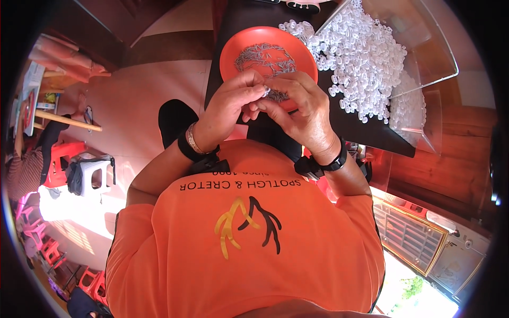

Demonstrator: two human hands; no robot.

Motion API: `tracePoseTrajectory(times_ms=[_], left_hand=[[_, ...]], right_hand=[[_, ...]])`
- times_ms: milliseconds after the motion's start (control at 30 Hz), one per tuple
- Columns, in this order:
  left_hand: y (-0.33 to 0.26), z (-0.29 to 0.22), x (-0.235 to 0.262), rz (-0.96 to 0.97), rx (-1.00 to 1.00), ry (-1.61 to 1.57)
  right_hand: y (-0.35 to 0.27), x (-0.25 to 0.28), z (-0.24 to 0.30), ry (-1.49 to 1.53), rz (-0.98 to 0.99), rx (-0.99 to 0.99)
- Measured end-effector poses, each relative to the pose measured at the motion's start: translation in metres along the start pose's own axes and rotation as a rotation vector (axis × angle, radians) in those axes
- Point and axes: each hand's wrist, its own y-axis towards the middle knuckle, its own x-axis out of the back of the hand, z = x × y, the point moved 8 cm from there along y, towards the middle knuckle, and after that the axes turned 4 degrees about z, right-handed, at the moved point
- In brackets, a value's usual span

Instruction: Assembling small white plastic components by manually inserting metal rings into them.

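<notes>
My left hand (229, 106) and my right hand (305, 108) meet over the near edge of a round red plate (229, 53). Between the fingertips of my left hand is a small clear plastic piece (265, 92). My right thumb and forefinger are closed in a pinch close beside it; whatever they hold is too small to make out. Many thin grey metal pins or screws (260, 53) lie scattered in the plate. Right of it spreads a big heap of small clear-white plastic pieces (366, 63).
The heap and plate rest on a dark table (229, 16). A clear plastic sheet or bin wall (432, 47) stands around the heap at the right. Red stools (63, 159) and a white stool (95, 177) are on the floor at left, near another person's leg (50, 140).
</notes>
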Motion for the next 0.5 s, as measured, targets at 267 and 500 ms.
tracePoseTrajectory(times_ms=[267, 500], left_hand=[[-0.004, -0.009, 0.010, 0.021, -0.058, 0.265], [-0.011, -0.011, 0.022, -0.057, -0.079, 0.225]], right_hand=[[0.023, -0.003, 0.016, -0.059, 0.162, 0.103], [0.055, -0.006, -0.082, -0.191, 0.384, -0.210]])
